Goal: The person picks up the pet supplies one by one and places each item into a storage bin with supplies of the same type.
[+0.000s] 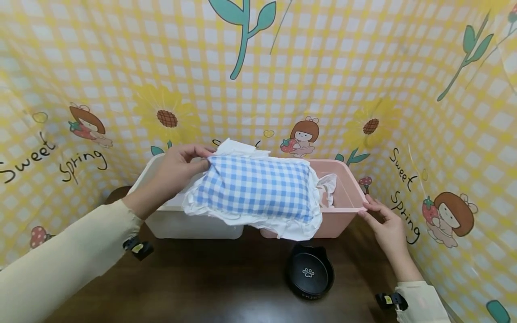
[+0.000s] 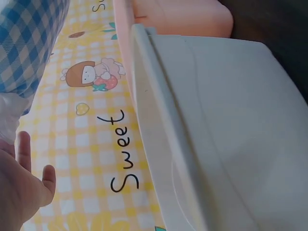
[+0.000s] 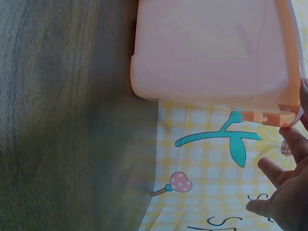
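A small pillow [image 1: 258,186] in blue-and-white gingham with a white ruffled edge hangs tilted over two bins. My left hand [image 1: 173,172] pinches its upper left corner between thumb and fingers; the left wrist view shows that hand beside the white ruffle [image 2: 12,115]. Under the pillow's right part is a pink bin [image 1: 343,177], partly covered by it. My right hand [image 1: 389,226] grips this bin's front right corner at the rim, fingers also seen at the corner in the right wrist view. Under the left part stands a white bin [image 1: 194,224], its inside largely hidden.
Crumpled white cloth [image 1: 330,186] lies inside the pink bin. A black pet bowl [image 1: 308,273] with a paw print stands on the dark wooden table [image 1: 202,282] in front. Yellow checked fabric [image 1: 242,107] hangs closely behind and at both sides.
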A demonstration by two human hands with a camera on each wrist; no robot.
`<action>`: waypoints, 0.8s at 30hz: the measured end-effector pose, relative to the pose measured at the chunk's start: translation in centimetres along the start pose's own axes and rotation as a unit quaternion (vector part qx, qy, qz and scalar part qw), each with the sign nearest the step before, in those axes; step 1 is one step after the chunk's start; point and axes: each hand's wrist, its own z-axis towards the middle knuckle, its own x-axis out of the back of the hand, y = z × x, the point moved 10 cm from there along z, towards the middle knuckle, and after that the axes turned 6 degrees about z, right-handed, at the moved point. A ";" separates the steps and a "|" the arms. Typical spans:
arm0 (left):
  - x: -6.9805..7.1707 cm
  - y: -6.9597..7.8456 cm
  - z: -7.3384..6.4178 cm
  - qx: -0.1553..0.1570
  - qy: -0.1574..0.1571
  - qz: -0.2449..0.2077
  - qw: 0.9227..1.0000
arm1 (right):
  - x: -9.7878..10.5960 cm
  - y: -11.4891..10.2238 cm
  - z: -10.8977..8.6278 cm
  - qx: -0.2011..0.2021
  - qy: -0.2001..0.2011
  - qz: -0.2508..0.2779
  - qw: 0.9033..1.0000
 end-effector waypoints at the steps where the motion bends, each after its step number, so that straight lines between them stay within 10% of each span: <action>1: -0.3 0.0 0.4 0.001 0.000 -0.006 1.000 | 0.1 0.0 0.0 -0.001 -0.001 0.001 1.000; 24: -6.6 0.0 8.3 -0.006 0.031 -0.002 1.000 | 0.0 -0.2 0.2 0.014 0.001 0.028 0.999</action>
